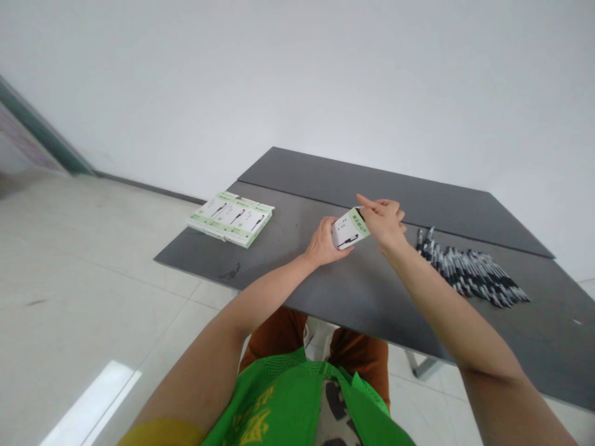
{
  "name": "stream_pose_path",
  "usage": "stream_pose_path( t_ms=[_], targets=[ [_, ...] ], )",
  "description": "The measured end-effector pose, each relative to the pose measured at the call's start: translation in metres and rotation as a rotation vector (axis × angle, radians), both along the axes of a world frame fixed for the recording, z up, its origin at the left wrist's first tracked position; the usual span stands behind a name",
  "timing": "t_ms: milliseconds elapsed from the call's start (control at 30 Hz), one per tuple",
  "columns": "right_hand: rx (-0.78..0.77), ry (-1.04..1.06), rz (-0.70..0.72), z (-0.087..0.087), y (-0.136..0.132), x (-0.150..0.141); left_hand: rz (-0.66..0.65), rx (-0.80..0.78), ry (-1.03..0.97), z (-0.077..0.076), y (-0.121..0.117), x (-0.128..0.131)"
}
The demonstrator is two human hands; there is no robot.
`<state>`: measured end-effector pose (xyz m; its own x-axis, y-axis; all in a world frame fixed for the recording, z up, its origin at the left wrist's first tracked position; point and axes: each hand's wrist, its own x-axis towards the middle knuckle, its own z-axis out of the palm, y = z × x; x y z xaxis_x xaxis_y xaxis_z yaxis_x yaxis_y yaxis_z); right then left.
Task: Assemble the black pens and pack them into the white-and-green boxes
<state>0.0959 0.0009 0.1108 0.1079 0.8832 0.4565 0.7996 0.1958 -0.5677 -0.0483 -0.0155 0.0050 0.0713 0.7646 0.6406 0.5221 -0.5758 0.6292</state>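
Note:
A small white and green pen box [348, 231] with a printed pen on its face is tilted over the middle of the table. Around its left end, the fingers of my left hand [322, 243] are closed. My right hand [383, 222] is at the box's upper right end, where a dark gap shows. Its fingers are bent against that end; their tips are partly hidden, and I cannot make out whether they also hold a pen. To the right, many black and clear pens [471, 269] lie side by side in a loose row.
Several matching pen boxes [231, 217] lie flat in overlapping rows near the left end of the dark grey table [288, 272]. A seam runs along the tabletop toward the back. Behind the table stands a white wall [297, 74]; pale floor tiles [116, 260] show at left.

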Motion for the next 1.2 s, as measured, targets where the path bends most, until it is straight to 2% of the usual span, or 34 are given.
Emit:
stream_pose_path(
  t_ms=[133, 267, 500, 600, 767, 867, 967, 1067, 1133, 1200],
  targets=[
    [0.042, -0.155, 0.016, 0.007, -0.024, -0.019, 0.012, -0.014, -0.040, -0.003, 0.003, 0.000],
    [0.077, -0.301, 0.054, 0.010, -0.024, -0.034, 0.002, 0.036, -0.073, -0.004, 0.007, -0.001],
    [-0.017, -0.252, 0.158, 0.015, -0.002, -0.026, 0.067, 0.029, -0.118, -0.005, 0.008, -0.002],
    [-0.002, -0.243, 0.144, 0.018, -0.007, -0.025, 0.040, 0.018, -0.149, -0.007, 0.009, -0.001],
    [-0.091, -0.306, 0.196, 0.012, -0.020, -0.044, 0.013, -0.053, -0.213, -0.007, 0.011, -0.002],
    [-0.219, -0.186, 0.202, 0.013, -0.005, -0.048, 0.060, -0.064, -0.218, -0.005, 0.013, -0.002],
    [-0.372, 0.050, 0.166, 0.015, 0.022, -0.041, 0.104, -0.074, -0.202, -0.004, 0.014, 0.000],
    [-0.440, 0.259, 0.131, 0.015, 0.044, -0.035, 0.146, -0.070, -0.182, -0.004, 0.014, 0.001],
    [-0.511, 0.389, 0.192, 0.016, 0.050, -0.033, 0.163, -0.050, -0.183, -0.004, 0.014, 0.002],
    [-0.613, 0.525, 0.317, 0.021, 0.050, -0.032, 0.167, -0.035, -0.182, -0.006, 0.014, 0.002]
  ],
)
